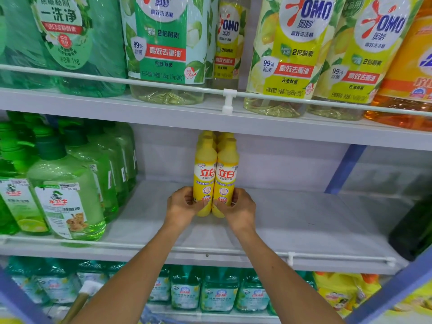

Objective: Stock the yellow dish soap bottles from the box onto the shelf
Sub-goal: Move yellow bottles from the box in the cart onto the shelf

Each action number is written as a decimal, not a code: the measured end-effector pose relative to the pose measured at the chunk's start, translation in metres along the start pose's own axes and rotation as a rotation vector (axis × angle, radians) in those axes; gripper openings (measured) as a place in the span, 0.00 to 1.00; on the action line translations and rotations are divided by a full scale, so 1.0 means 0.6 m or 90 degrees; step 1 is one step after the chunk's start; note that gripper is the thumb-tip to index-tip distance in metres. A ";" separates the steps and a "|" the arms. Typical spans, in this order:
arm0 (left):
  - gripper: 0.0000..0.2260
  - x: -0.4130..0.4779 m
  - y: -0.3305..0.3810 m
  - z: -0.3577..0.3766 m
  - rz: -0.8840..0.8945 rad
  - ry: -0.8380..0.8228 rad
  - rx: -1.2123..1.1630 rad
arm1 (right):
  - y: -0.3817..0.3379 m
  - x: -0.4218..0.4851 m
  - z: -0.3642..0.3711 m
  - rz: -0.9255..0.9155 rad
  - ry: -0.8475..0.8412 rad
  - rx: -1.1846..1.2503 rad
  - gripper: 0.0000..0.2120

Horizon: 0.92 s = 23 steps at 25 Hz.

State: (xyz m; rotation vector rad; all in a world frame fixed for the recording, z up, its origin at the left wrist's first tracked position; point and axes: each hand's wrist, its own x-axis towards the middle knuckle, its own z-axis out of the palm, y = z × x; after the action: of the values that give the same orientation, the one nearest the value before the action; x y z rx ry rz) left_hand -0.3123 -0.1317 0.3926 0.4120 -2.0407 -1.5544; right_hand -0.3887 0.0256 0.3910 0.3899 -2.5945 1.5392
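Two yellow dish soap bottles stand upright side by side on the middle shelf (304,220), with more yellow bottles (210,136) lined up behind them. My left hand (181,206) grips the base of the left front bottle (205,169). My right hand (240,209) grips the base of the right front bottle (226,169). The two front bottles touch each other. The box is out of view.
Green pump bottles (65,190) fill the left of the same shelf. A dark green bottle (413,228) leans in at the right edge. Large OMO bottles (287,50) stand on the shelf above, teal bottles (217,293) below. A white rail (289,256) runs along the shelf front.
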 end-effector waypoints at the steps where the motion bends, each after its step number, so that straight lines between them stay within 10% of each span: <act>1: 0.15 0.000 0.001 0.000 -0.003 -0.001 0.003 | -0.001 0.000 -0.001 0.002 -0.003 -0.001 0.24; 23: 0.36 -0.209 0.137 -0.089 0.089 -0.268 0.823 | -0.064 -0.132 -0.160 -0.305 -0.327 -0.499 0.39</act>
State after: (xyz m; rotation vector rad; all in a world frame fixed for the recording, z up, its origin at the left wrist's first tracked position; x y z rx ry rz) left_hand -0.1735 -0.0823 0.4522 0.3684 -3.1054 -0.0220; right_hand -0.3063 0.1052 0.4533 1.2928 -2.8583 0.2379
